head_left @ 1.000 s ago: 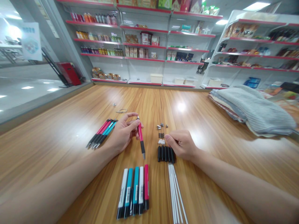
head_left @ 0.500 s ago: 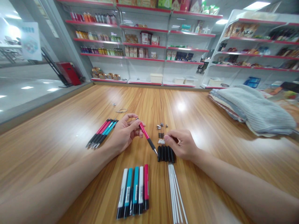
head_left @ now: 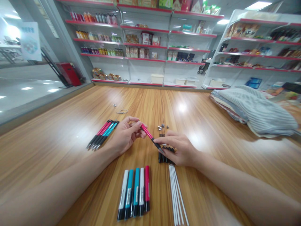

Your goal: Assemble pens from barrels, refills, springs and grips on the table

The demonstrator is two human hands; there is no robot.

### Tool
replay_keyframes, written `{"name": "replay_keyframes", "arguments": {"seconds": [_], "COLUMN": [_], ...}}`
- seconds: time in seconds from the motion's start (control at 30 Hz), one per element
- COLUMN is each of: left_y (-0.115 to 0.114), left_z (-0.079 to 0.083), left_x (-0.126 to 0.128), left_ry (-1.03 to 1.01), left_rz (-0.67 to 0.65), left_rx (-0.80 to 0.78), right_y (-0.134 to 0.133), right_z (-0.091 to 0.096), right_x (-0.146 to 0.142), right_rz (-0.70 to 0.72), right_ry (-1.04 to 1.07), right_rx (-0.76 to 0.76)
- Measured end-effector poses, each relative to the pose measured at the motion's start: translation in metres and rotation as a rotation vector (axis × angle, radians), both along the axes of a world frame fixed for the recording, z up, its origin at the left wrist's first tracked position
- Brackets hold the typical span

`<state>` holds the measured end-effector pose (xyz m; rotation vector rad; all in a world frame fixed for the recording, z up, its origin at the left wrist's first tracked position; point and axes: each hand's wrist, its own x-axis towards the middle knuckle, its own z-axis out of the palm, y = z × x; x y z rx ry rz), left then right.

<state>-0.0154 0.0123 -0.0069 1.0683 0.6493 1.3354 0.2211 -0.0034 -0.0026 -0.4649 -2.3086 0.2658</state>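
My left hand [head_left: 125,135] pinches a pink pen [head_left: 150,137] near its upper end, holding it slanted with the black grip and metal tip pointing down to the right. My right hand [head_left: 180,149] lies just right of the tip, its fingers closed around the pen's black grip end, over a row of black grip sleeves [head_left: 164,157]. Small white parts and metal tips [head_left: 162,127] lie just beyond the right hand.
A bundle of assembled pink and teal pens [head_left: 103,134] lies to the left. Several pen barrels [head_left: 136,192] sit near me, with white refills [head_left: 176,191] beside them. Folded cloths [head_left: 254,110] are stacked at the right. Store shelves [head_left: 145,47] stand behind the wooden table [head_left: 70,125].
The pink pen tilted from nearly upright to slanting right. My right hand moved left from the small parts and closed on the pen's tip end.
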Motion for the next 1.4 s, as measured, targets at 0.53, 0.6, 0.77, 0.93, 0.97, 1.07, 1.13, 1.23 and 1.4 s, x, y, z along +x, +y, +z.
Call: {"name": "replay_keyframes", "arguments": {"seconds": [0.53,0.6,0.77,0.93,0.97,1.07,1.13,1.23,1.4], "left_y": [0.0,0.0,0.0,-0.001,-0.001,-0.004,-0.006,-0.005,0.006], "left_z": [-0.001,-0.001,0.0,0.002,0.002,0.003,0.004,0.005,0.022], "left_x": [0.0,0.0,0.001,0.002,0.002,0.004,0.004,0.002,-0.014], "left_ry": [0.015,0.018,0.022,0.026,0.024,0.026,0.031,0.027,-0.016], "left_rz": [0.016,0.011,0.008,0.017,0.016,-0.008,-0.043,-0.065,0.061], "left_rx": [-0.013,-0.012,-0.003,-0.002,-0.01,-0.039,-0.04,-0.042,-0.037], "right_y": [-0.003,-0.002,-0.003,-0.003,-0.003,-0.002,-0.001,0.0,0.001], "right_z": [0.003,0.003,0.003,0.003,0.003,0.003,0.002,0.002,0.003], "right_x": [-0.001,-0.001,-0.001,-0.001,-0.001,-0.001,0.0,0.0,0.001], "right_rz": [0.033,0.03,0.034,0.029,0.029,0.018,0.012,0.017,-0.014], "right_ry": [-0.034,-0.036,-0.038,-0.038,-0.035,-0.022,-0.019,-0.012,0.063], "right_rx": [0.01,0.014,0.019,0.045,0.052,0.062,0.067,0.082,0.059]}}
